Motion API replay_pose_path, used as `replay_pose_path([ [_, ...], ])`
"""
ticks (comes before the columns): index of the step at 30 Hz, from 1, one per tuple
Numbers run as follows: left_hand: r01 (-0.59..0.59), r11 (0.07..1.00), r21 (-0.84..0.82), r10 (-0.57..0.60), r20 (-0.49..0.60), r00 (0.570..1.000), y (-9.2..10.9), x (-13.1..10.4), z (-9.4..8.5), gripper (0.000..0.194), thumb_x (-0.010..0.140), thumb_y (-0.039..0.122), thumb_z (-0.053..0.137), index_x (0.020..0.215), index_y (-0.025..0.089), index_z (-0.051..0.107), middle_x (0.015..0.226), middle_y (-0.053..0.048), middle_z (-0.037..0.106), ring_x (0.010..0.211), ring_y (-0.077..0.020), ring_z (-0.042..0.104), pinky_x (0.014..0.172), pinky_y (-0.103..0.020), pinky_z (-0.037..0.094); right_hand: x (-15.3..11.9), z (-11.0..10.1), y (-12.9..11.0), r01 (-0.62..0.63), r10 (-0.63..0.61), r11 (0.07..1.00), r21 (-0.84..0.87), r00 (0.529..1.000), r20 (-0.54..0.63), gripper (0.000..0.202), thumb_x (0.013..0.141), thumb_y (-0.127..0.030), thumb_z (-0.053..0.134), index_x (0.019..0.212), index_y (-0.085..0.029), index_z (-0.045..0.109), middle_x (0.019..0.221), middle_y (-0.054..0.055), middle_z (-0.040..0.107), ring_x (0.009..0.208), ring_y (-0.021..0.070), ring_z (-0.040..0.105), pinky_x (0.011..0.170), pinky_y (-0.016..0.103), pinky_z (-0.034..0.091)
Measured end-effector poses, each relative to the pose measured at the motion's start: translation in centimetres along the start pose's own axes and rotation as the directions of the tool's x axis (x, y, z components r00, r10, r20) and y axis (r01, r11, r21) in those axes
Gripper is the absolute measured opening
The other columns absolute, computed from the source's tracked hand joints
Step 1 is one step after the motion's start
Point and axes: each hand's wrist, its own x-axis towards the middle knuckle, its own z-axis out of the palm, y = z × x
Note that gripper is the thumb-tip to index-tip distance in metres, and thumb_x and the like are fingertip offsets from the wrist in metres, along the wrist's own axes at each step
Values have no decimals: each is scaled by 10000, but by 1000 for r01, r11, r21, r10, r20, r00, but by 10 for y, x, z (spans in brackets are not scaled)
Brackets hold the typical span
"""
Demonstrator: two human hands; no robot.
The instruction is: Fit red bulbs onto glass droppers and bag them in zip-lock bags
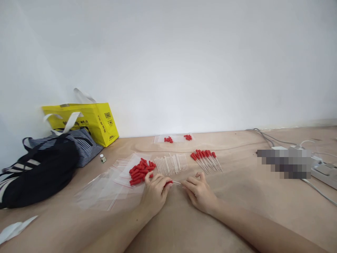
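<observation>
My left hand (157,191) is closed around a red rubber dropper bulb (170,182), most of it hidden by the fingers. From my right hand (198,191), pinched shut, a thin clear glass tube (177,183) reaches across to the bulb's mouth. Whether the tube sits inside the bulb or only touches it, I cannot tell. Behind my left hand lies a pile of red bulbs (140,171) on clear zip bags. A row of loose glass tubes (171,164) lies beyond both hands. To its right, several droppers with red bulbs (204,154) are fanned out side by side.
Clear zip bags (97,191) overlap on the left, near a small glass bottle (102,159). Farther left are a black bag (50,175), a striped bag (86,146) and a yellow bag (105,126). A filled clear bag (176,138) lies by the wall. A power strip (325,174) and cables occupy the right.
</observation>
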Motion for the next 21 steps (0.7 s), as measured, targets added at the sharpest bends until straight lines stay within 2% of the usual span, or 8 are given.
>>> replay_pose_path([
  [6, -85, 996, -11, 85, -26, 996, 3, -2, -2, 157, 842, 184, 408, 777, 208, 548, 700, 25, 631, 748, -159, 561, 905, -449, 163, 0, -3, 5, 130, -135, 988, -83, 989, -57, 291, 732, -22, 343, 830, -165, 577, 629, -13, 525, 562, 94, 417, 703, 309, 211],
  [9, -140, 990, -4, 139, -40, 989, 5, -2, -2, 176, 842, 175, 388, 769, 201, 546, 685, 24, 621, 739, -159, 560, 923, -468, 140, 2, -5, 7, 218, -237, 965, -148, 964, -120, 292, 705, -10, 346, 833, -150, 569, 597, -24, 513, 548, 87, 410, 696, 309, 206],
  [13, -198, 980, 6, 198, -72, 978, 8, -1, -2, 193, 846, 166, 366, 770, 191, 541, 700, 18, 633, 764, -165, 574, 964, -505, 66, 4, -5, 8, 290, -340, 924, -248, 921, -191, 249, 742, -29, 349, 834, -125, 558, 593, -17, 521, 551, 86, 410, 687, 312, 207],
  [21, -253, 967, -6, 251, -116, 961, 14, -2, 0, 226, 849, 145, 343, 732, 185, 532, 680, 13, 640, 855, -172, 594, 996, -517, 2, 4, 0, 4, 322, -380, 914, -248, 893, -240, 253, 751, -28, 325, 838, -111, 548, 590, -9, 511, 548, 92, 397, 710, 312, 228],
])
